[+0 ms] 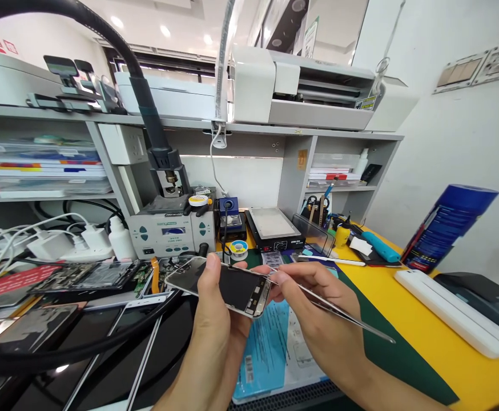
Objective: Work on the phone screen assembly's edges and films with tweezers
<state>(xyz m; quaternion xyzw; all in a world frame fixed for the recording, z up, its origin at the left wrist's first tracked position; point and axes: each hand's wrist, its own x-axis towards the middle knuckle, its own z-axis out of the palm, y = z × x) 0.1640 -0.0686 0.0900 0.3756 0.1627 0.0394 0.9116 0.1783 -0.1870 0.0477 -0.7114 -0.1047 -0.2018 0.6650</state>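
A phone screen assembly (pixel 236 285) lies tilted across my left hand (pixel 215 308), its dark back side facing up. My left thumb presses on its face while the other fingers support it from below. Metal tweezers (pixel 339 311) are pinched in my right hand (pixel 322 314), their tips near the screen's right end, close to the small connectors. Whether the tips touch the part cannot be made out. Below the hands is a blue packet (pixel 266 348) on the work surface.
Several phone screens (pixel 82 342) and a black cable cover the left side. A grey soldering station (pixel 172 231), solder spool (pixel 238 249) and heating plate (pixel 273 222) stand behind the hands. At right are a white bar (pixel 455 311) and blue can (pixel 450 228).
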